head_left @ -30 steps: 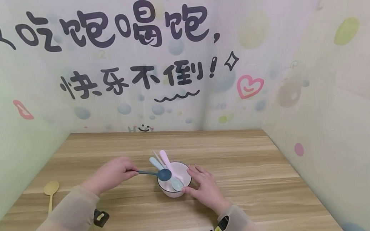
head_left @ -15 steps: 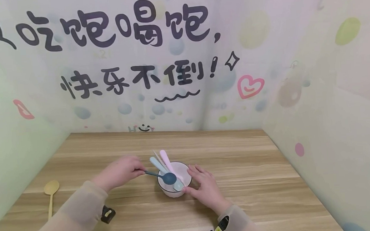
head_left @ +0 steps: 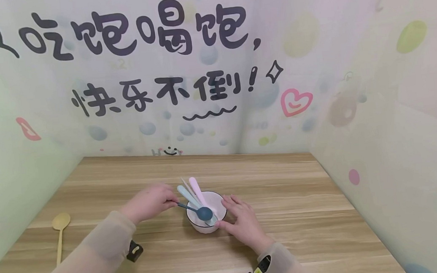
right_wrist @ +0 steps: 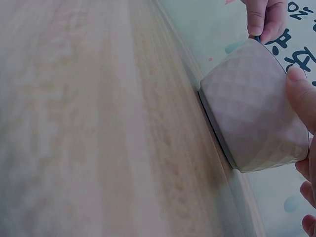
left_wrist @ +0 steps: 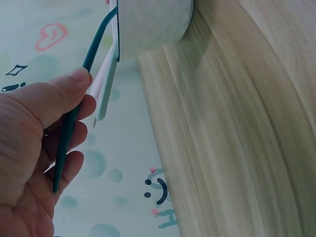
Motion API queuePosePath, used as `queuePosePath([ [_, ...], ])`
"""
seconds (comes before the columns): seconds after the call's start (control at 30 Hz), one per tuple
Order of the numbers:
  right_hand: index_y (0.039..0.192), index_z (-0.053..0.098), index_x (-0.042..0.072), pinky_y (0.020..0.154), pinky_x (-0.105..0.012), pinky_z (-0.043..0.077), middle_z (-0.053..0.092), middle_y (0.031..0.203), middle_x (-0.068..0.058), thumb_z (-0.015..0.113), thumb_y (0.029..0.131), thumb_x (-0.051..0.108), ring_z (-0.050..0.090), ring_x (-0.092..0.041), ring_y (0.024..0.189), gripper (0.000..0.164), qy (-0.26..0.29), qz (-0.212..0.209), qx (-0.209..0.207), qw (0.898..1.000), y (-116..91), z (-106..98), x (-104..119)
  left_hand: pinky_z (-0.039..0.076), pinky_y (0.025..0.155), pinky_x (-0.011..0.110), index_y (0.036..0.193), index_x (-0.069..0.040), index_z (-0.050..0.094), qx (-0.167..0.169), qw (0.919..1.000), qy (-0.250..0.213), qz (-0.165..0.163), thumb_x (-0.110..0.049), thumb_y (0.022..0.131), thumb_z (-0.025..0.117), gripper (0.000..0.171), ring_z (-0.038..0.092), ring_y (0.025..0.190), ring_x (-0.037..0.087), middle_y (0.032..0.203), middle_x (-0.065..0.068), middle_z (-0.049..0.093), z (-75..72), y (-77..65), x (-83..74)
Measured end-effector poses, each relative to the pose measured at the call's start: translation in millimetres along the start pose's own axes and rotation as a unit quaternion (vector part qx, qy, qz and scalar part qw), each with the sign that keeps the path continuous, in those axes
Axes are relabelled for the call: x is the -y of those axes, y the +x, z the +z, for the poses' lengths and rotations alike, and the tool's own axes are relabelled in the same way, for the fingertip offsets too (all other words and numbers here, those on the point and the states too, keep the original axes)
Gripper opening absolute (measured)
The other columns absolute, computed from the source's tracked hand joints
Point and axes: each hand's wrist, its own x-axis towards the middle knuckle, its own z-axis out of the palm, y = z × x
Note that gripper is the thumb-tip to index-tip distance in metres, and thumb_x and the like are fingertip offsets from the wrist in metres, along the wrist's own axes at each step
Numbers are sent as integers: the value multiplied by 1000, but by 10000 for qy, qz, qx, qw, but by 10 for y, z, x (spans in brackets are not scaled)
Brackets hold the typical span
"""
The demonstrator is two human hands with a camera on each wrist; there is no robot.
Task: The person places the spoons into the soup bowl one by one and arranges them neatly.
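Note:
My left hand (head_left: 151, 202) pinches the handle of a dark teal spoon (left_wrist: 72, 116) between thumb and fingers. Its bowl end hangs over a white bowl (head_left: 203, 229) with a dark rim. In that bowl lean a light blue spoon (head_left: 186, 193), a pink-handled utensil (head_left: 195, 186) and a thin pale pointed piece (head_left: 186, 185), whose lower end is hidden. My right hand (head_left: 243, 221) holds the bowl's right side, thumb in front and fingers behind. In the right wrist view the bowl's faceted outer wall (right_wrist: 247, 108) shows beside the thumb.
A yellow spoon (head_left: 60, 223) lies on the wooden table (head_left: 299, 207) at the left, near the left forearm. Behind the table stands a printed wall sheet (head_left: 218, 128), with pale side walls left and right.
My left hand has moved right and slightly down, bringing the dark teal spoon from the bowl's left rim further over its inside. My right hand and the bowl stay in place.

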Motion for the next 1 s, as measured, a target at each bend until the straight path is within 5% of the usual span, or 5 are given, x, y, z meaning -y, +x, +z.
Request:
queuePosePath([
  [1.0,135,55,6,108,-54,26,50,142,-4,71,80,52,38,-28,136,74,-80,-2,10,10000,5,3,4,42,83,41,88,-22,75,-142,9950,941,312,-22,78,77,10,57,86,15,85,-14,69,124,108,-61],
])
